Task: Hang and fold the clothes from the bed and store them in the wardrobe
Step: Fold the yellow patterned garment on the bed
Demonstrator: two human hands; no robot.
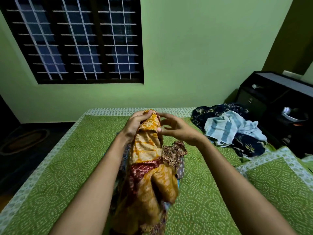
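An orange-yellow patterned garment (pixel 149 167) with a red band hangs from my left hand (pixel 135 126), which grips its top end above the green bed (pixel 67 158). My right hand (pixel 176 129) hovers beside the garment's top with fingers loosely curled; its thumb touches the cloth. A brown patterned piece (pixel 174 153) and other cloth lie under the garment on the bed. At the bed's far right lies a heap: a dark blue floral garment (pixel 249 148) and a light blue and white towel (pixel 232 128). The wardrobe is out of sight.
A dark shelf unit (pixel 274 92) stands against the wall at the right, right behind the heap. A pillow in green cover (pixel 274 180) lies near right. A barred window (pixel 79 39) fills the wall at upper left. Dark floor with a rug (pixel 25 141) lies left of the bed.
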